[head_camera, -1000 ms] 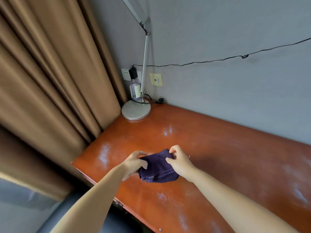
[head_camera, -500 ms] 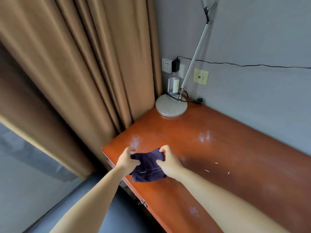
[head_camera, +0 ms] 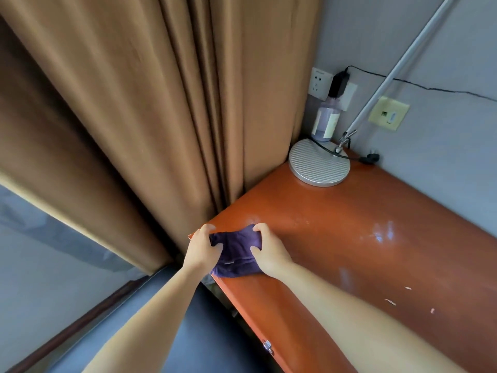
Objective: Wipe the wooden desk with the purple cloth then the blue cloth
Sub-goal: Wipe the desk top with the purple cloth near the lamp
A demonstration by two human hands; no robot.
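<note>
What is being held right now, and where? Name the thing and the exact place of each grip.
The purple cloth, at the wooden desk's corner: left hand pinches its left edge, right hand its right edge.

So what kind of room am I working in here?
Probably a bedroom or hotel-style room: a wooden desk stands in a corner beside full-length brown curtains, with a desk lamp and wall sockets behind it.

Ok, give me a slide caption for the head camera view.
Both hands, left and right, grip a purple cloth at the desk corner beside the curtain.
</note>
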